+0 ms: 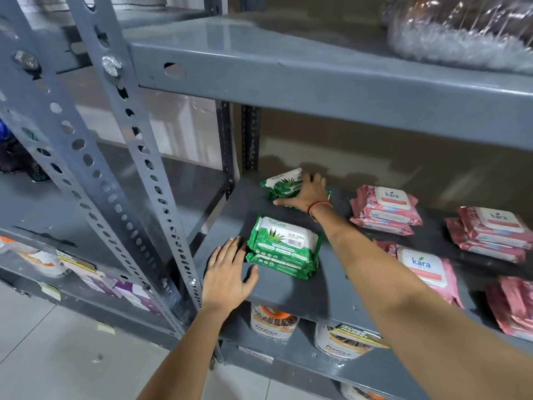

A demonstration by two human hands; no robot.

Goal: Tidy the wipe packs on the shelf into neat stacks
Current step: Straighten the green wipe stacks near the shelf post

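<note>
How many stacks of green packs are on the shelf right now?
2. A front stack near the shelf edge, beside the left hand; a back stack under the right hand. That hand may hide more.

Dim, flat indoor light, with soft glare on the upper shelf [288,39]. Wide-angle bending warps the uprights [138,145] — edges blur, centre stays sharp.

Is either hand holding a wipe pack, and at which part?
Right hand presses on top of the rear green wipe packs, near edge; no closed grasp shows. Left hand holds nothing.
</note>
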